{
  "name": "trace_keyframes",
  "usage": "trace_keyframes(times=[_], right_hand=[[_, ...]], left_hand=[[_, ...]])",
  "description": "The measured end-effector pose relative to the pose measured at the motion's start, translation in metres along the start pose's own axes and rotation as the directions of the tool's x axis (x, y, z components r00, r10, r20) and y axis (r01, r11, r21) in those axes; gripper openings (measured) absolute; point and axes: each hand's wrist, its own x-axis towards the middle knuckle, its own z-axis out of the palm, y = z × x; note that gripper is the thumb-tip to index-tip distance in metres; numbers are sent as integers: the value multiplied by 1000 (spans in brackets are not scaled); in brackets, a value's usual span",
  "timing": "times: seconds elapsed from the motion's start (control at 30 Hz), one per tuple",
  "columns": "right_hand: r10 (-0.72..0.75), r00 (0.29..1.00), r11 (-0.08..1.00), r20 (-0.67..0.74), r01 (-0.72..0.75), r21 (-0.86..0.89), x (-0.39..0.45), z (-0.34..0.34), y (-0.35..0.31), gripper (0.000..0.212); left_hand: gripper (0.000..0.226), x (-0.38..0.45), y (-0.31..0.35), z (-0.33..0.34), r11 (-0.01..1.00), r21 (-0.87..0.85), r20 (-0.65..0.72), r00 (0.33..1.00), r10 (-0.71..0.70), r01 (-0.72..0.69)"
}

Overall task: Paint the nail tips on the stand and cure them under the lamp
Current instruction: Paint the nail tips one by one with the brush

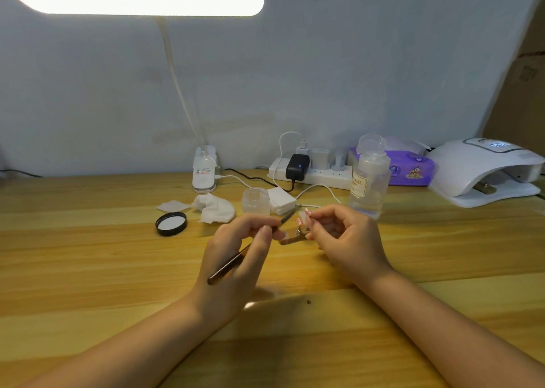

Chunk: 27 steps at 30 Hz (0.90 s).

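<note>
Painting stage, curing pending: left hand point(236, 252) grips brush point(227, 265); right hand point(345, 237) pinches stand point(290, 238) with nail tips point(298, 221); lamp point(483, 172) far right.

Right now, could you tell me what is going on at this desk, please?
A person is working on nail tips mounted on a small stand. The left hand grips a dark-handled brush, its tip aimed at the tips, while the right hand steadies the stand. The curing lamp waits at the desk's right, switched on.
</note>
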Motion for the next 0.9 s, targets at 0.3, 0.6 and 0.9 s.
trace_keyframes(times=[0.3, 0.6, 0.9], right_hand=[[72, 997, 996, -6, -72, 46, 3, 1, 4, 8], [19, 998, 996, 52, -15, -87, 1, 4, 5, 4], [80, 980, 957, 180, -26, -288, 1, 7, 9, 13]], left_hand=[[31, 17, -26, 8, 950, 268, 257, 939, -228, 157], [44, 19, -26, 8, 940, 264, 362, 882, -302, 214], [52, 13, -23, 5, 958, 194, 341, 902, -266, 210]])
